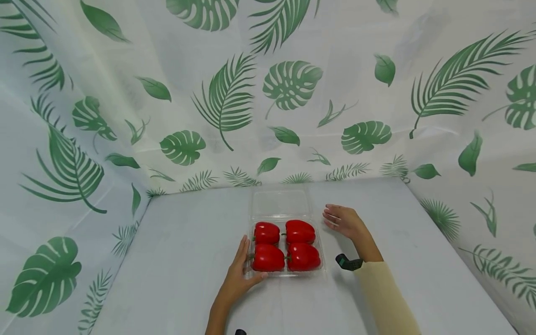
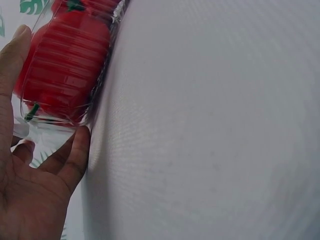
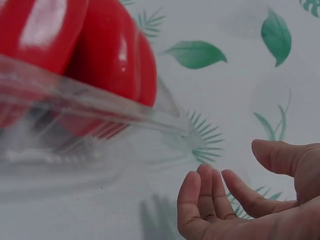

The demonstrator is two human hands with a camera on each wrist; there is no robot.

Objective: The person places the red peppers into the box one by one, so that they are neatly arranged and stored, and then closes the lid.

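Several red bell peppers (image 1: 268, 258) with green stems sit in two rows in a clear plastic clamshell box (image 1: 295, 275). Its hinged lid (image 1: 281, 203) is folded back on the far side. My left hand (image 1: 234, 281) rests at the box's near left corner, fingers stretched along the left wall and thumb at the front. In the left wrist view its fingertips (image 2: 81, 135) touch or nearly touch the box's lower edge. Off to the right of the box, my right hand (image 1: 345, 222) is held apart from it, fingers slightly bent, with nothing in it.
The box stands on a pale, covered table (image 1: 192, 232). White cloth with green leaf prints (image 1: 289, 158) rises behind and at both sides. A small black device (image 1: 349, 263) is worn at the right wrist, above a yellow sleeve (image 1: 383, 295).
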